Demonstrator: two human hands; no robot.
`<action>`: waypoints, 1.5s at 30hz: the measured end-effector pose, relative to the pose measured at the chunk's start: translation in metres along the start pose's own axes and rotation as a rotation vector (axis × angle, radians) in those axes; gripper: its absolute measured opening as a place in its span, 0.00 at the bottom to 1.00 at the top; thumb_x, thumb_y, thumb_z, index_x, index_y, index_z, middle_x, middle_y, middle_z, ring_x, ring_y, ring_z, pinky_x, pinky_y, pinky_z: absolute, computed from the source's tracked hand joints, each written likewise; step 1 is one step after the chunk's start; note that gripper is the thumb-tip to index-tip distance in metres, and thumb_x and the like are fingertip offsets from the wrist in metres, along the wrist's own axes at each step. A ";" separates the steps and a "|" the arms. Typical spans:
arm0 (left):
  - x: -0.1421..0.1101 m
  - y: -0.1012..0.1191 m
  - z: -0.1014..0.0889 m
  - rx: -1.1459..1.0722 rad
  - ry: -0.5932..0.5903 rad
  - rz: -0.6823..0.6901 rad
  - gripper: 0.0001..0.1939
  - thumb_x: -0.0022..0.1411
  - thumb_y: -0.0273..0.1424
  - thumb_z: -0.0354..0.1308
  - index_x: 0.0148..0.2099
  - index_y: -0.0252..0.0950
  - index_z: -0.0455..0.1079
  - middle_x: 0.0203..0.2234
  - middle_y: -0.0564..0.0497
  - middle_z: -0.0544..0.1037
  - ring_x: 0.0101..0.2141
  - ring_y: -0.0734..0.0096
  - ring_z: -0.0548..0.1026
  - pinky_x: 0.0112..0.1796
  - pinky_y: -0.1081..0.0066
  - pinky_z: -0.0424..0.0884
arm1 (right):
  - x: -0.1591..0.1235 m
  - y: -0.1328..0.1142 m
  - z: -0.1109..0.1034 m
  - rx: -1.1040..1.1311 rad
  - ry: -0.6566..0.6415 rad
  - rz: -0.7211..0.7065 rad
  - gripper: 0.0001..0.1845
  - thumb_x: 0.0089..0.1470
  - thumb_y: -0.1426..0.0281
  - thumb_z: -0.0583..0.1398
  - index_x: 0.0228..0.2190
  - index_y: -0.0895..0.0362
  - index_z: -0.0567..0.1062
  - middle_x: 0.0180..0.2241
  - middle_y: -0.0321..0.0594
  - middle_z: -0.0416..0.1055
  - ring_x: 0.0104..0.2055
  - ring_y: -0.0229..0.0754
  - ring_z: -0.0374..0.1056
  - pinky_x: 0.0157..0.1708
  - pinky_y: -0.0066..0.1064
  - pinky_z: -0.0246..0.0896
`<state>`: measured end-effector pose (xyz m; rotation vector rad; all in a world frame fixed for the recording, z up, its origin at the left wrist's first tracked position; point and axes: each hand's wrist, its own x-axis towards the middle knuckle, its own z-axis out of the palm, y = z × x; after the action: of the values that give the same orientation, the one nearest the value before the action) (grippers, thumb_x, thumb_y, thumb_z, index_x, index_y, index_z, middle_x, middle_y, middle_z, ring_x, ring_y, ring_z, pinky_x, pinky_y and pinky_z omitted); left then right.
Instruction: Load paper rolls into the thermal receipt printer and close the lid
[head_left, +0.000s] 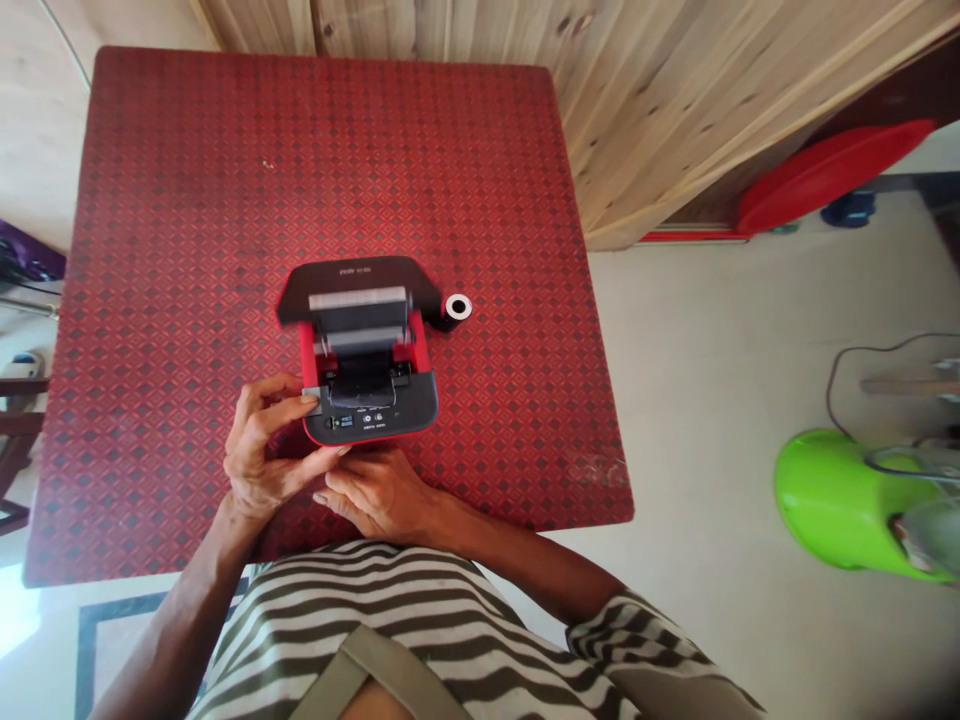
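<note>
A small red and black label printer (375, 415) is at the near side of the red patterned table, its black lid (352, 275) swung back and partly blurred. Inside the open bay sits a dark roll or strip (362, 380). My left hand (262, 440) grips the printer's front left corner, fingers on top and thumb at the front edge. Just in front of the printer is my right hand (382, 495), its fingers curled together; what they hold, if anything, is hidden. Beside the lid, on the right, stands a dark roll with a white ring-shaped end (458, 307).
The table (487, 180) has a red diamond-patterned cover and meets a wooden plank wall (480, 30) at the back. On the floor to the right lies a green bucket (832, 500) with a cable near it. A red round object (825, 175) leans farther back.
</note>
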<state>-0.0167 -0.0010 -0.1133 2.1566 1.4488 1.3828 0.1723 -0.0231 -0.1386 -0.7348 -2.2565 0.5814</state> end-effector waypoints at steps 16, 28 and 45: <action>-0.002 0.007 0.002 0.144 0.042 0.119 0.33 0.63 0.39 0.73 0.66 0.41 0.67 0.49 0.44 0.77 0.47 0.62 0.79 0.46 0.63 0.80 | 0.113 0.016 -0.132 -0.432 -0.385 0.169 0.13 0.73 0.77 0.55 0.48 0.60 0.80 0.46 0.47 0.80 0.47 0.44 0.76 0.46 0.34 0.69; -0.005 0.005 0.003 0.159 0.043 0.120 0.33 0.64 0.40 0.72 0.67 0.41 0.66 0.49 0.44 0.78 0.46 0.63 0.80 0.46 0.64 0.81 | 0.160 0.030 -0.108 -0.502 -0.662 0.327 0.17 0.68 0.82 0.54 0.46 0.63 0.83 0.45 0.56 0.82 0.47 0.55 0.80 0.46 0.42 0.72; -0.005 0.004 0.003 0.160 0.049 0.113 0.33 0.63 0.41 0.72 0.66 0.42 0.67 0.49 0.45 0.78 0.47 0.62 0.80 0.48 0.63 0.79 | 0.039 0.040 -0.161 0.271 0.317 0.495 0.16 0.55 0.61 0.75 0.44 0.48 0.80 0.44 0.36 0.78 0.33 0.37 0.71 0.31 0.32 0.70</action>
<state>-0.0121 -0.0057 -0.1153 2.3522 1.5241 1.4100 0.2777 0.0629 -0.0364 -1.1611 -1.6643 0.9096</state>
